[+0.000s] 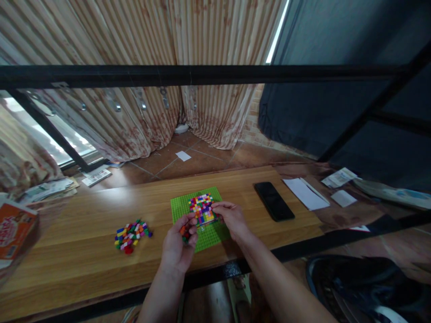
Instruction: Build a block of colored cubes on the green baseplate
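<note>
A green studded baseplate (180, 207) lies on the wooden table, turned slightly. On it stands a block of many-coloured toy bricks (203, 207) pressed closely together. My left hand (180, 237) is at the plate's lower left, fingers curled round several loose toy bricks, orange and green among them. Its fingertips are close to the block's lower left corner. My right hand (232, 217) is at the block's right edge, thumb and forefinger drawn together over it. Whatever lies between those fingertips is too small to make out.
Left of the plate is a pile of loose bricks (131, 235). A black phone (274, 201) lies to the right on the table (90, 237). Beyond it are white papers (306, 194). A dark metal bar (215, 75) crosses in front of the curtains. An orange box (15, 229) stands far left.
</note>
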Demonstrator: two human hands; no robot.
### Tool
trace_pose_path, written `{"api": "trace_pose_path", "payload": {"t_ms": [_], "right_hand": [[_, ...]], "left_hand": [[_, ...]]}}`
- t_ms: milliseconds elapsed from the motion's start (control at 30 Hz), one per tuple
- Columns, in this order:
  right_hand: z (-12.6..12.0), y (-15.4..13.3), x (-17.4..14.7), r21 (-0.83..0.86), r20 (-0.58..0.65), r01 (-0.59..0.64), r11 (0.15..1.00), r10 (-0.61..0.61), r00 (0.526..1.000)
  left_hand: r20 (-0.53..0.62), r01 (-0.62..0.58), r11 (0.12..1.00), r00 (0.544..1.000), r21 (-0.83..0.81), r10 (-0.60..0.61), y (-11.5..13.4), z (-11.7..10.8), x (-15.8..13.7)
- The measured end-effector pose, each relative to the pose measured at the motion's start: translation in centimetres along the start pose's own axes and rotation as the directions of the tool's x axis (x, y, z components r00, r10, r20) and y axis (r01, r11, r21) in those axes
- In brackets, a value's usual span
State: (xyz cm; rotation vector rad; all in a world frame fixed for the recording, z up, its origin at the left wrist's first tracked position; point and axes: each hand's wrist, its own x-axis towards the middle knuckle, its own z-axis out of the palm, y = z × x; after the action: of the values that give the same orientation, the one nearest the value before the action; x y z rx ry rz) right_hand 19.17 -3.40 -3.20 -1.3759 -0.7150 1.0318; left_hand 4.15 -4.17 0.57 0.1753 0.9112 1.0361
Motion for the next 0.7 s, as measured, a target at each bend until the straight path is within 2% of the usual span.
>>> {"api": "trace_pose_path", "payload": {"t_ms": [133, 200, 267, 333, 400, 467, 700], "right_hand": [[0.3, -0.4, -0.5, -0.051, -0.031, 0.071, 0.996, -0.073, 0.997], [0.5, -1.0, -1.4, -0.139, -0.021, 0.183, 0.973, -0.188, 0.982], [0.8, -2.0, -2.8, -0.271, 0.073, 0.386, 0.882, -0.381, 0.922], [1.1, -2.9, -4.2, -0.295, 0.220, 0.517, 0.803, -0.470, 0.855], [1.3, -3.4, -5.4, -0.292, 0.337, 0.575, 0.764, -0.481, 0.810], [1.3, -3.7, -6.0, -0.292, 0.404, 0.596, 0.748, -0.469, 0.785], [0.3, -3.5, -5.5, -0.302, 0.458, 0.633, 0.713, -0.474, 0.752]], "left_hand": [[0.060, 0.011, 0.999, 0.998, -0.048, -0.008, 0.2, 0.5, -0.8], [0.074, 0.018, 0.998, 0.997, -0.061, -0.014, 0.3, 0.8, -1.2], [0.073, 0.009, 0.996, 0.997, -0.091, -0.003, 0.5, 1.1, -1.5], [0.088, 0.009, 0.991, 0.996, -0.132, 0.003, 0.6, 1.3, -1.7], [0.139, 0.029, 0.986, 0.990, -0.163, -0.006, 0.6, 1.3, -1.9], [0.214, 0.063, 0.982, 0.977, -0.179, -0.023, 0.7, 1.2, -2.0], [0.286, 0.087, 0.973, 0.958, -0.216, -0.022, 0.7, 0.8, -2.2]]}}
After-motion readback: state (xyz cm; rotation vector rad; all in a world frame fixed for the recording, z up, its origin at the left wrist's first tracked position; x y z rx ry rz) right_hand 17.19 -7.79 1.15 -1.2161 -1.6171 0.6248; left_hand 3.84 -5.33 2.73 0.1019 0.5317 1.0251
